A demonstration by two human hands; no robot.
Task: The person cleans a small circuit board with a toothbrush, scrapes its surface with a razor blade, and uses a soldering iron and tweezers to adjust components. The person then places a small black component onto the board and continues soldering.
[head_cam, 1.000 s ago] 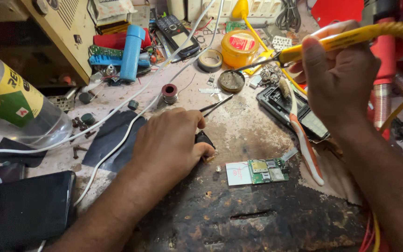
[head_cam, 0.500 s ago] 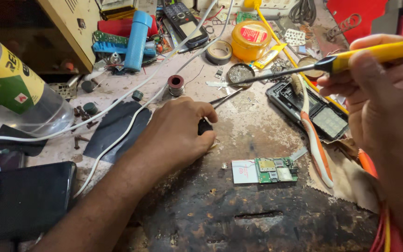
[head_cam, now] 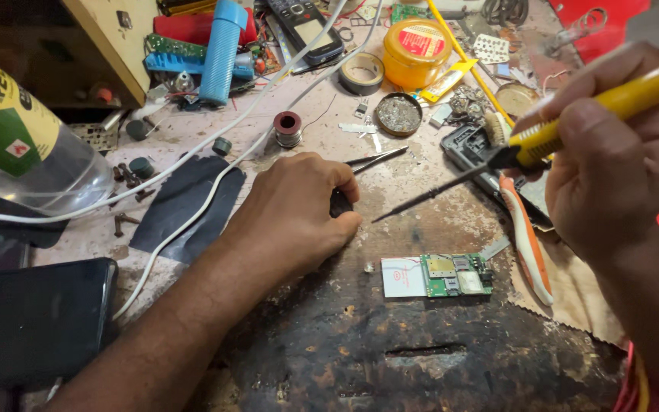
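Observation:
My right hand (head_cam: 612,168) grips a yellow-handled soldering iron (head_cam: 573,122); its dark tip (head_cam: 379,219) hangs above the worn bench, just right of my left hand. My left hand (head_cam: 299,210) rests fist-like on the bench, closed on a small dark object (head_cam: 339,204) with tweezers (head_cam: 379,158) sticking out beyond it. A small green and white circuit board (head_cam: 436,275) lies flat on the bench below the iron's tip, untouched by either hand.
A clear plastic bottle (head_cam: 17,145) lies at the left. A black phone (head_cam: 32,320) sits bottom left, white cables (head_cam: 192,164) crossing beside it. A solder spool (head_cam: 288,128), round tin (head_cam: 398,114), yellow jar (head_cam: 417,53), tape roll (head_cam: 362,72), blue cylinder (head_cam: 223,49) and toothbrush (head_cam: 524,229) crowd the back.
My right hand has brought the soldering iron down and leftward, so its tip now points near my left hand and above the circuit board. My left hand has stayed put.

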